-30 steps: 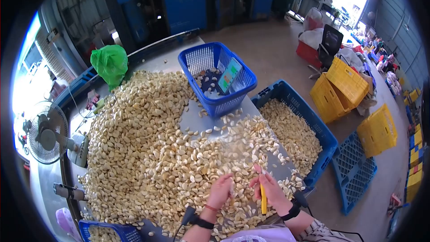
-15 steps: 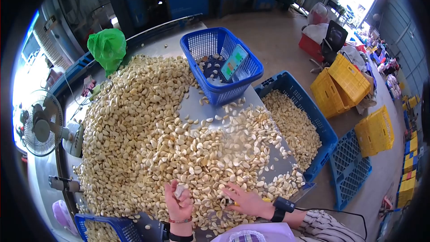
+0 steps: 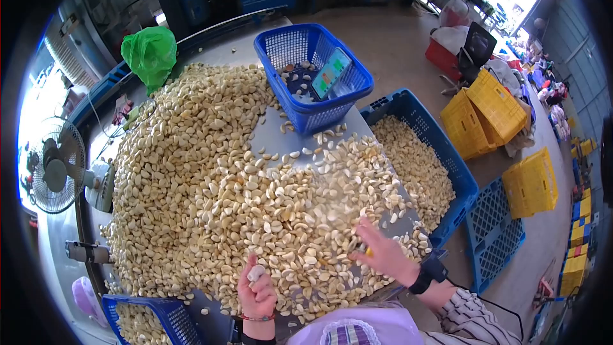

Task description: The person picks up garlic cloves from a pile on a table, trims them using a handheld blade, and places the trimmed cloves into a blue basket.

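Observation:
A broad heap of peeled garlic cloves [image 3: 191,185] covers the metal table. At its near edge my left hand [image 3: 257,297] is raised with curled fingers, a whitish garlic clove [image 3: 256,273] held at the fingertips. My right hand [image 3: 388,257] reaches over the right part of the heap, close above the loose cloves. Its fingers close round a small tool with a yellow part [image 3: 369,252]; the rest of the tool is mostly hidden, and I cannot tell its kind.
A blue basket [image 3: 319,118] with a phone [image 3: 332,73] stands on the table's far side. Right of the table is a blue crate [image 3: 469,195] of cloves. Another blue basket [image 3: 182,322] sits at near left. A fan [image 3: 57,166] and green bag [image 3: 150,57] are left.
My right hand has moved right and forward over the cloves with the small tool. My left hand stays nearly in place, still holding the clove. The view has shifted slightly.

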A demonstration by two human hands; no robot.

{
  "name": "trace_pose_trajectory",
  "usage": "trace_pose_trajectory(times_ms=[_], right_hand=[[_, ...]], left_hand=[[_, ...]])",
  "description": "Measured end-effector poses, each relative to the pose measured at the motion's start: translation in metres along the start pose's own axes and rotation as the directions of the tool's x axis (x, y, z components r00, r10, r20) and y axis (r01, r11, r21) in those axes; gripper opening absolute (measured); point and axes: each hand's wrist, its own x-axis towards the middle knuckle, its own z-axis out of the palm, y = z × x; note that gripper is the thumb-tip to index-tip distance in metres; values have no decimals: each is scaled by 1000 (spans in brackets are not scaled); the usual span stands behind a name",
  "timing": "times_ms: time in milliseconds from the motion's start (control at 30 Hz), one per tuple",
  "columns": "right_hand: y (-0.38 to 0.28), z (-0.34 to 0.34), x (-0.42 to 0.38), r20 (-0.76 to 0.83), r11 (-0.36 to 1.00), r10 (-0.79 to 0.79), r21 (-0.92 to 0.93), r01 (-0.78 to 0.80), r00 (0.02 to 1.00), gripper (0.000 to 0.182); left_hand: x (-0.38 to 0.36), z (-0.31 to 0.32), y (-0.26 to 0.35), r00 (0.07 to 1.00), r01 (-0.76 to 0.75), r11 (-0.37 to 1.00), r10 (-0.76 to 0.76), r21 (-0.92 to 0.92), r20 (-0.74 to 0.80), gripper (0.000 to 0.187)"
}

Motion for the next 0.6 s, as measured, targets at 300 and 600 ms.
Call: trace_pose_trajectory(times_ms=[300,600], right_hand=[[17,28,-41,513,978,-172,-10,206,841,63],[72,-32,-29,25,902,53,-430,-37,998,48]], left_hand=[[-11,19,-17,871,-354,844,455,403,-188,42],[-29,-1,2,963,-230,945,256,231,-87,30]])
